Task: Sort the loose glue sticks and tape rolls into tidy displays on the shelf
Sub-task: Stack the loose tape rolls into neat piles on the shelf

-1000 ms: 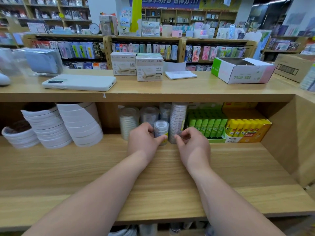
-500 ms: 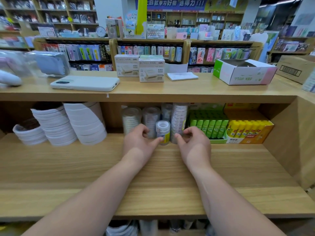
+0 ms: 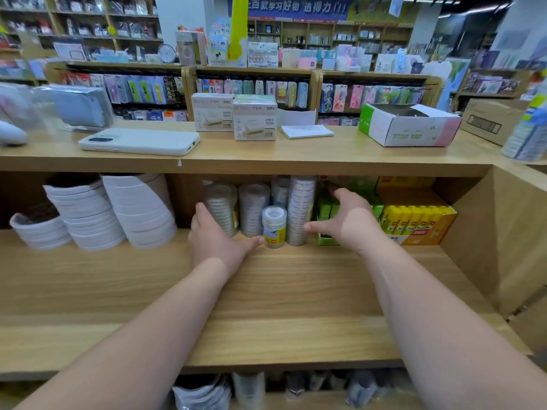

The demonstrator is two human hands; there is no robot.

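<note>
head | left hand [image 3: 213, 236] spread beside tape rolls [image 3: 251, 211] | right hand [image 3: 347, 221] spread before green glue sticks [image 3: 325, 207] | both empty

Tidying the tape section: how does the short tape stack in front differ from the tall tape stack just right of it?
The short tape stack is lower than the tall tape stack, which nearly reaches the shelf board above. The short one stands further forward and shows a yellow label; the tall one sits further back. The left hand has its thumb by the short stack, the right hand by the tall one. Both stand upright.
</note>
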